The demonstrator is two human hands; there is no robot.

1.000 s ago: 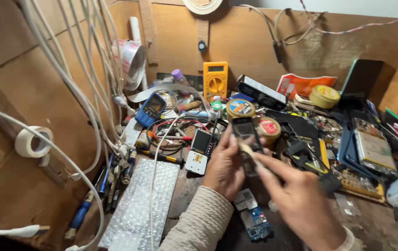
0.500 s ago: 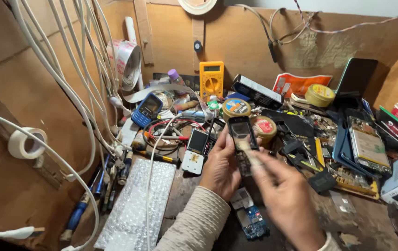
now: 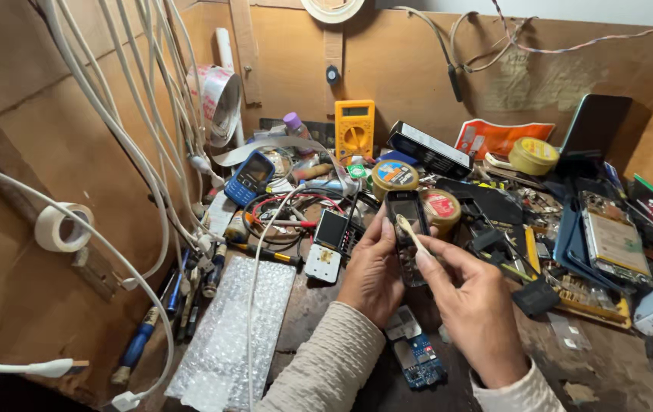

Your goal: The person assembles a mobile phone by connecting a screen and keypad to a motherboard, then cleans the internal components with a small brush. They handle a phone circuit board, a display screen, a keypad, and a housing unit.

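— Black and shiny, what is that flat thing?
— A small phone [image 3: 407,229], upright in the left hand [image 3: 376,271], which wraps its side. The right hand [image 3: 475,305] pinches a thin pale stick [image 3: 412,234] against its screen.
— And behind the phone?
— Two round tins [image 3: 418,191], then a yellow boxy meter [image 3: 354,128] and an orange packet [image 3: 500,137].

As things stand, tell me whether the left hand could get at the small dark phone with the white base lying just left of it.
Probably yes. The small dark phone lies close beside the left hand with nothing between them, but that hand is holding up a black phone frame and would have to let it go first.
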